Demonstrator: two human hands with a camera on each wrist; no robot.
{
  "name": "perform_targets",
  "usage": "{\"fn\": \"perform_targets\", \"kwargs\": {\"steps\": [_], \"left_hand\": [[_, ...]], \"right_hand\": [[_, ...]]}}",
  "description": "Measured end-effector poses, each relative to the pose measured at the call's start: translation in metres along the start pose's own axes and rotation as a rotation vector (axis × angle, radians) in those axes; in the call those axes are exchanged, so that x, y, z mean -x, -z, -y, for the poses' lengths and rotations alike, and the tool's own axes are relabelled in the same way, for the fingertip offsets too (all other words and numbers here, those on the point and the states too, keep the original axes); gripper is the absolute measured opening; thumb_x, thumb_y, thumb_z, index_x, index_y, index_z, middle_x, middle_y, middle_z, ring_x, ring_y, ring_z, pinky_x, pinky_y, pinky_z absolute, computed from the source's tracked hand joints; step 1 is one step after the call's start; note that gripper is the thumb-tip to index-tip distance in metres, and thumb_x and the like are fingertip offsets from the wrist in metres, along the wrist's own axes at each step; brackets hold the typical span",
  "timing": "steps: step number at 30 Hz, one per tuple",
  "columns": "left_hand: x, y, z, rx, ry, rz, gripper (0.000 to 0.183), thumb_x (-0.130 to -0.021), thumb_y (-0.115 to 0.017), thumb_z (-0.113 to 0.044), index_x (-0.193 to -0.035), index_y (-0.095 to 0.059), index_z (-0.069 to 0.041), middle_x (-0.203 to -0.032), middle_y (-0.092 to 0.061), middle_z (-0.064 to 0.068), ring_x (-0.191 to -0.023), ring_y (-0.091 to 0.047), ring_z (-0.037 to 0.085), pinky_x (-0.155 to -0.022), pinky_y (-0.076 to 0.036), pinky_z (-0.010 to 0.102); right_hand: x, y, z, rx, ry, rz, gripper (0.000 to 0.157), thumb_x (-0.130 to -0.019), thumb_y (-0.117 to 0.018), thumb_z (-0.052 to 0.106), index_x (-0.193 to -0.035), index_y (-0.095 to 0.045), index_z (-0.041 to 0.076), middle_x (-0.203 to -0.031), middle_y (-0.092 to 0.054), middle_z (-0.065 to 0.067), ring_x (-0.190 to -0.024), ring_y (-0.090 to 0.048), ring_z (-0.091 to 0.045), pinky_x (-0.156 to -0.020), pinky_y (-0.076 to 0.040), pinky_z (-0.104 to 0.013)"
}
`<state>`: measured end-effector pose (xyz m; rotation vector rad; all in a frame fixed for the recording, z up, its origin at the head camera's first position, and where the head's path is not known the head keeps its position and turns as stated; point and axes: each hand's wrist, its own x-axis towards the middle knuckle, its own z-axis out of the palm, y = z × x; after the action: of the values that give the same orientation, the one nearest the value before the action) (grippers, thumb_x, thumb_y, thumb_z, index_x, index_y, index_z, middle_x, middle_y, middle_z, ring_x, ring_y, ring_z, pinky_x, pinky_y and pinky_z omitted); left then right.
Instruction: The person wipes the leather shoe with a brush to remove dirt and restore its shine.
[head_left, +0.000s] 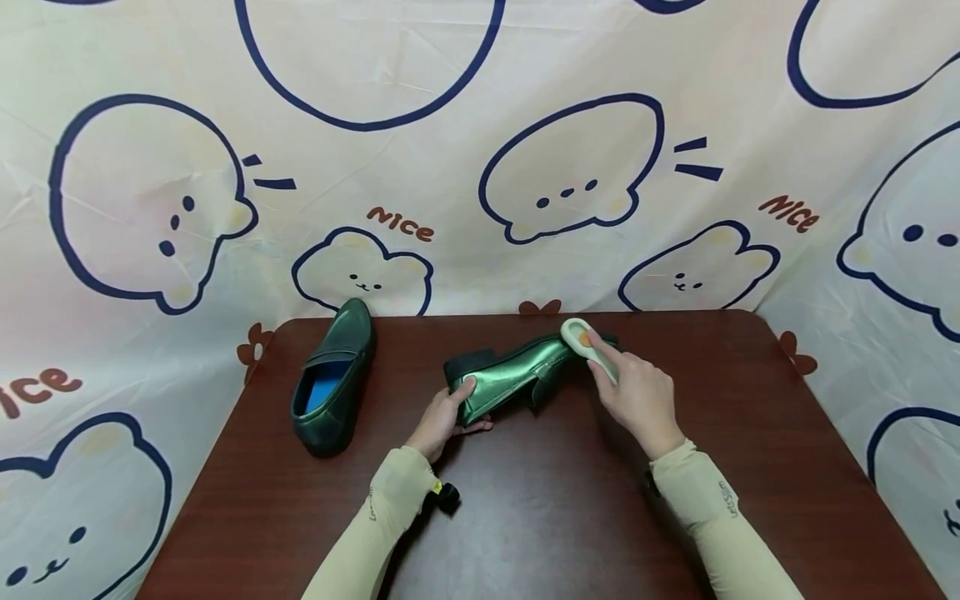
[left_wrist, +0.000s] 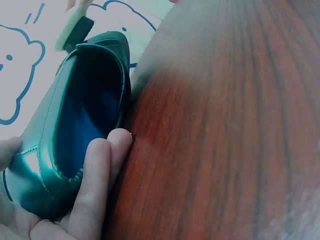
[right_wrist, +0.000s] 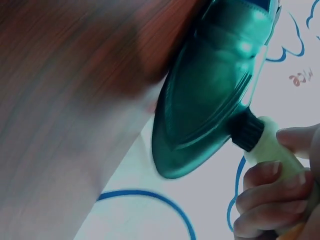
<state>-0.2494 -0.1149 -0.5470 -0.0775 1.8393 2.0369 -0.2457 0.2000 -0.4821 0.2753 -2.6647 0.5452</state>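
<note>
A shiny green loafer is tilted on its side above the table, its opening facing toward me. My left hand grips it by the heel, thumb on the outer side and fingers at the collar, as the left wrist view shows. My right hand holds a pale green shoe brush by its handle. In the right wrist view the dark bristles meet the side of the shoe near the toe. The blue insole shows inside the shoe.
The matching green loafer stands upright at the table's left, toe toward the back. The brown wooden table ends at a cloth backdrop with cartoon outlines. A small black device is strapped at the left wrist.
</note>
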Motion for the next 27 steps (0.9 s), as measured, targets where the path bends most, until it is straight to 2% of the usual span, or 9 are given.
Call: {"fn": "perform_targets", "kwargs": {"steps": [6, 11, 15, 20, 23, 27], "left_hand": [[-0.002, 0.001, -0.001, -0.002, -0.009, 0.008, 0.069, -0.104, -0.052, -0.059, -0.143, -0.05, -0.003, -0.126, -0.068, 0.022, -0.094, -0.075, 0.032, -0.09, -0.061, 0.04], [-0.001, 0.001, 0.0, 0.002, 0.0, 0.016, 0.072, -0.102, -0.052, -0.062, -0.144, -0.05, -0.004, -0.127, -0.067, 0.022, -0.096, -0.075, 0.034, -0.091, -0.06, 0.041], [0.001, 0.001, 0.0, -0.001, 0.0, 0.01, 0.072, -0.102, -0.053, -0.062, -0.142, -0.051, -0.003, -0.125, -0.068, 0.021, -0.095, -0.076, 0.033, -0.091, -0.06, 0.041], [0.001, 0.002, 0.001, -0.003, 0.001, 0.019, 0.074, -0.101, -0.053, -0.063, -0.143, -0.05, -0.002, -0.122, -0.069, 0.021, -0.092, -0.076, 0.031, -0.089, -0.061, 0.04], [0.0, 0.003, 0.001, 0.004, 0.001, 0.025, 0.076, -0.101, -0.054, -0.064, -0.143, -0.05, -0.001, -0.12, -0.07, 0.02, -0.092, -0.076, 0.031, -0.089, -0.061, 0.04], [-0.002, 0.003, 0.002, 0.008, 0.008, 0.025, 0.075, -0.101, -0.052, -0.063, -0.143, -0.05, -0.001, -0.12, -0.07, 0.021, -0.093, -0.076, 0.031, -0.089, -0.061, 0.039]], "right_hand": [[0.001, 0.008, -0.017, 0.018, -0.056, -0.026, 0.047, -0.101, -0.065, 0.03, -0.147, -0.059, 0.023, -0.082, -0.07, -0.018, -0.055, -0.053, -0.026, -0.044, -0.04, -0.038], [0.002, 0.004, -0.006, -0.037, 0.037, -0.056, 0.047, -0.101, -0.067, 0.029, -0.146, -0.06, 0.02, -0.091, -0.074, -0.018, -0.058, -0.06, -0.028, -0.046, -0.044, -0.04], [0.0, -0.002, 0.021, -0.057, 0.148, -0.014, 0.047, -0.102, -0.066, 0.03, -0.147, -0.059, 0.02, -0.085, -0.073, -0.014, -0.052, -0.052, -0.02, -0.046, -0.042, -0.037], [0.0, -0.02, 0.05, -0.015, 0.254, 0.073, 0.048, -0.103, -0.064, 0.032, -0.15, -0.055, 0.024, -0.075, -0.065, -0.004, -0.047, -0.036, -0.01, -0.044, -0.033, -0.029], [-0.001, -0.029, 0.058, 0.014, 0.295, 0.086, 0.049, -0.103, -0.064, 0.032, -0.151, -0.055, 0.027, -0.068, -0.055, 0.001, -0.046, -0.034, -0.009, -0.044, -0.031, -0.027], [-0.001, -0.034, 0.057, 0.029, 0.315, 0.09, 0.048, -0.102, -0.066, 0.031, -0.149, -0.057, 0.028, -0.066, -0.052, 0.002, -0.045, -0.032, -0.009, -0.043, -0.029, -0.026]]}}
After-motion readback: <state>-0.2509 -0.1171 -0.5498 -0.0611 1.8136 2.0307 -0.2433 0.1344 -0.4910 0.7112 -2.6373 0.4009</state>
